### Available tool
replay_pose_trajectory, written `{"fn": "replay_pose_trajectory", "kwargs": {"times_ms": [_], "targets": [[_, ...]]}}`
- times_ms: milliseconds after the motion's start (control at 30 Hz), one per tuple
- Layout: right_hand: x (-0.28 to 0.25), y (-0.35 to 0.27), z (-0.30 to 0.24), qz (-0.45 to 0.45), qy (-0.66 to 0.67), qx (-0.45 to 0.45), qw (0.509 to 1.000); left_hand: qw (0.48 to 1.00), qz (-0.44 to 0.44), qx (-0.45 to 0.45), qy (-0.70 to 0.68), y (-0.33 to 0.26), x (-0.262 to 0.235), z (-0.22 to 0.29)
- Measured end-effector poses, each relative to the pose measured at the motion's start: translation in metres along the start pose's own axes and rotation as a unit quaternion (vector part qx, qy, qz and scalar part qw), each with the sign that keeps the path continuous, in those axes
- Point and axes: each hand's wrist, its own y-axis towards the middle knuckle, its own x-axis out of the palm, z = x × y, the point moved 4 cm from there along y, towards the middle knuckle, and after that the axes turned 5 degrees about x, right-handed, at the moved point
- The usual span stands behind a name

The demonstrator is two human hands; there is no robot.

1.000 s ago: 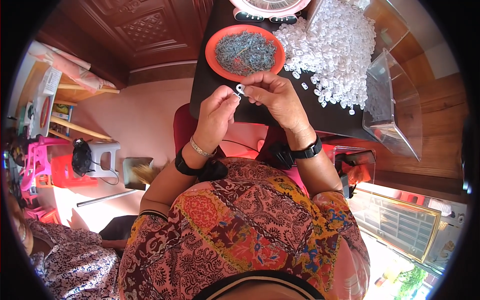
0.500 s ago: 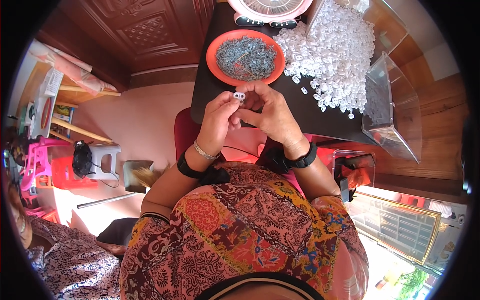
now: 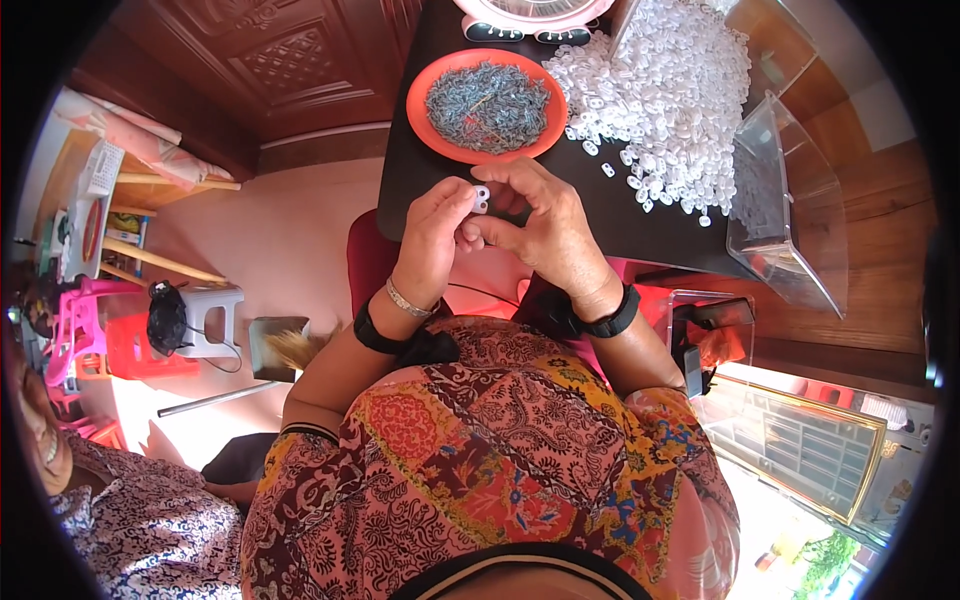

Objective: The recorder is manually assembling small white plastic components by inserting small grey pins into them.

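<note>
Head view, white piece [image 3: 481, 200], in left hand [image 3: 430, 232]

On my feed I can't see all of the white piece [image 3: 480, 200]; the left grip [image 3: 437, 222] covers part of it. Whether the right grip [image 3: 548, 226] touches it, I can't tell. At 12 o'clock, the top edge crops the fan [image 3: 535, 18]. The grey bits [image 3: 487, 105] are too small to tell apart. At 8 o'clock, the dark rim cuts off a person [image 3: 155, 520].
</note>
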Motion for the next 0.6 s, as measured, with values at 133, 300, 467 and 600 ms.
{"fn": "replay_pose_trajectory", "kwargs": {"times_ms": [133,300,467,600], "targets": [[-0.001,-0.004,-0.005,0.029,-0.018,-0.009,0.999,1.0,0.002,0.02,0.007,0.0,0.002,0.002],[-0.002,-0.006,0.002,0.003,0.013,0.006,1.0,0.999,0.0,0.051,0.011,-0.002,0.002,0.002],[0.0,-0.009,0.008,-0.025,0.156,0.089,0.983,0.998,0.005,0.062,0.03,-0.001,0.0,0.0],[0.003,-0.01,0.018,-0.041,0.274,0.147,0.95,0.994,0.004,0.089,0.056,-0.001,0.004,0.006]]}}
